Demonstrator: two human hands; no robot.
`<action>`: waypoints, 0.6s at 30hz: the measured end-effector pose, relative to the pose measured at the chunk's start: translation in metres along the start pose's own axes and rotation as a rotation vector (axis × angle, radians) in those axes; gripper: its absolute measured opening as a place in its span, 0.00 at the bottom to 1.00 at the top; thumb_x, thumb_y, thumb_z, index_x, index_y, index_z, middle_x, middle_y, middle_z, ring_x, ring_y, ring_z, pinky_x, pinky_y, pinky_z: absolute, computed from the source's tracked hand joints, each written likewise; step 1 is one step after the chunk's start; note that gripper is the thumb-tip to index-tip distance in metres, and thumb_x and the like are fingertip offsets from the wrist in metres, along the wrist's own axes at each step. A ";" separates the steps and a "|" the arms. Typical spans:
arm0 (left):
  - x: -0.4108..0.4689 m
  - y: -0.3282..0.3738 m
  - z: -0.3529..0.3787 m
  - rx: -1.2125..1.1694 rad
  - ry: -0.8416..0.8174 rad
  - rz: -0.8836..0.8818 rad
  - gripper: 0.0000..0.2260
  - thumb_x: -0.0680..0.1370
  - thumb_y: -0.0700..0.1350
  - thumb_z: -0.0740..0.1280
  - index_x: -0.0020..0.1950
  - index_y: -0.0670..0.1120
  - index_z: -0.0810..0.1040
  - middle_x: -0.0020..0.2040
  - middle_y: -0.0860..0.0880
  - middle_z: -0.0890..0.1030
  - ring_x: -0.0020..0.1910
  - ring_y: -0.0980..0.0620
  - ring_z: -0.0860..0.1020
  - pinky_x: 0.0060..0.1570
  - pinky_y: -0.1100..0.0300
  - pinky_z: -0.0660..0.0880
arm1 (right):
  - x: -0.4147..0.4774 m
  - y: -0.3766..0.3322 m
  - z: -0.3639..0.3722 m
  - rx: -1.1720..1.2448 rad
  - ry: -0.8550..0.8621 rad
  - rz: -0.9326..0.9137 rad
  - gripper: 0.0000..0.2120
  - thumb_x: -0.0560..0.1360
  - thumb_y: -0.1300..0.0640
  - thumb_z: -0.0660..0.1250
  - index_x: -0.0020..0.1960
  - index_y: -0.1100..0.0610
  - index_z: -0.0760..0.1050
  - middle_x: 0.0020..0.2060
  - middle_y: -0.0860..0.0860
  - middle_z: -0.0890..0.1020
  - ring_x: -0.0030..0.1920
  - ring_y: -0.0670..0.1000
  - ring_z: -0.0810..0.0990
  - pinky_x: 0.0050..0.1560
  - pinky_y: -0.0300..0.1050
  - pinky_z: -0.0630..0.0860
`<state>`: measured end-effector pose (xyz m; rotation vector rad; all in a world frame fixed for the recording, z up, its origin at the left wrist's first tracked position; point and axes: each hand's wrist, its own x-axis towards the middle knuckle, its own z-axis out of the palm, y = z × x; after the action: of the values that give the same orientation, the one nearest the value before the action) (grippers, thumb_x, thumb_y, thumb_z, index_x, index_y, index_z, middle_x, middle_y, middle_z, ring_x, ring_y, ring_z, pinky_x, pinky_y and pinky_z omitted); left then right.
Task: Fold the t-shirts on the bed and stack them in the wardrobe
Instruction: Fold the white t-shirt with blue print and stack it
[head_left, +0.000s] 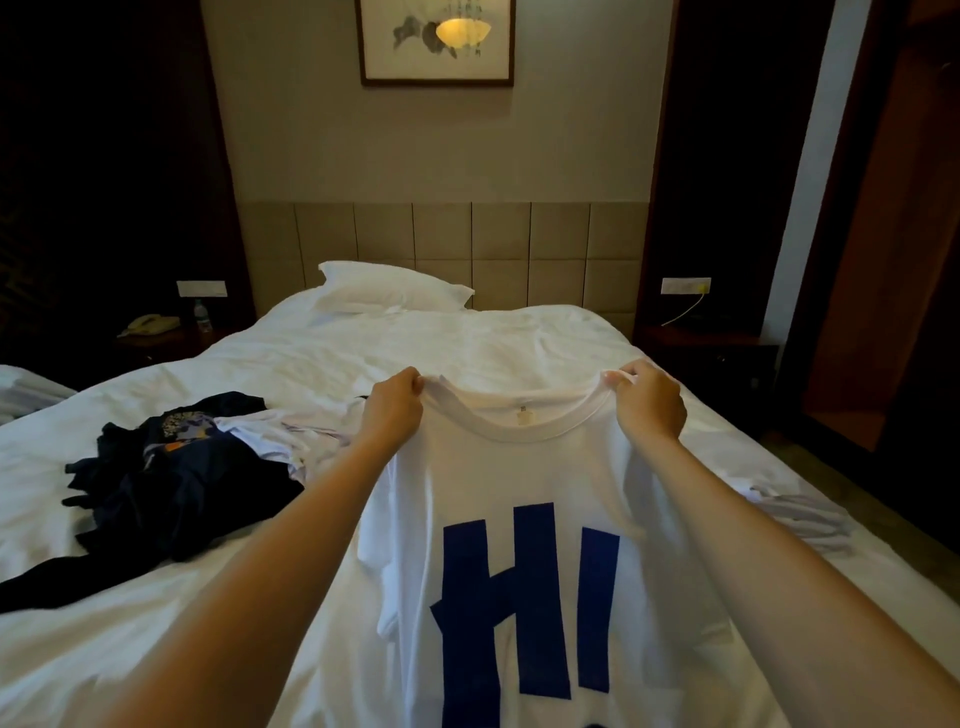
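A white t-shirt (519, 478) with big blue letters hangs spread between my hands above the white bed (467, 343). My left hand (392, 402) pinches its left shoulder by the collar. At the other shoulder my right hand (647, 400) pinches the cloth the same way. The printed side faces me, and the shirt's lower part runs out of the frame. A heap of dark navy t-shirts (171, 483) lies on the bed to the left, with a crumpled white one (270, 431) on its far side.
A pillow (389, 288) lies at the padded headboard. White cloth (800, 514) lies by the bed's right edge. Nightstands flank the bed, the left one with a phone (148, 325) and a bottle (201, 314). A dark wooden wardrobe opening (883, 260) stands at the right.
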<state>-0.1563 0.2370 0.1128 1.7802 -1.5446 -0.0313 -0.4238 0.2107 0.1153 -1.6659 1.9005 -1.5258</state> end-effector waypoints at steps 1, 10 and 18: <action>0.004 -0.004 0.005 0.012 -0.001 -0.002 0.11 0.79 0.34 0.52 0.38 0.44 0.65 0.34 0.47 0.69 0.39 0.44 0.68 0.38 0.55 0.63 | 0.003 0.003 0.005 -0.025 -0.011 -0.005 0.11 0.79 0.52 0.62 0.49 0.59 0.76 0.46 0.55 0.81 0.42 0.53 0.72 0.41 0.43 0.64; 0.048 -0.035 0.070 0.200 -0.080 -0.018 0.10 0.78 0.33 0.51 0.50 0.40 0.71 0.39 0.43 0.73 0.41 0.43 0.72 0.38 0.55 0.64 | 0.039 0.040 0.074 -0.146 -0.085 0.002 0.12 0.80 0.52 0.60 0.52 0.59 0.75 0.47 0.56 0.81 0.43 0.57 0.74 0.42 0.44 0.64; 0.086 -0.084 0.159 0.345 -0.185 -0.028 0.10 0.80 0.36 0.52 0.56 0.38 0.72 0.46 0.39 0.78 0.43 0.44 0.70 0.39 0.55 0.64 | 0.076 0.102 0.161 -0.322 -0.208 0.021 0.09 0.80 0.55 0.60 0.51 0.58 0.76 0.49 0.57 0.80 0.49 0.60 0.77 0.41 0.44 0.65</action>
<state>-0.1391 0.0790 -0.0077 2.1181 -1.7376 0.0618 -0.4020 0.0432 -0.0011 -1.8396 2.1223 -1.0305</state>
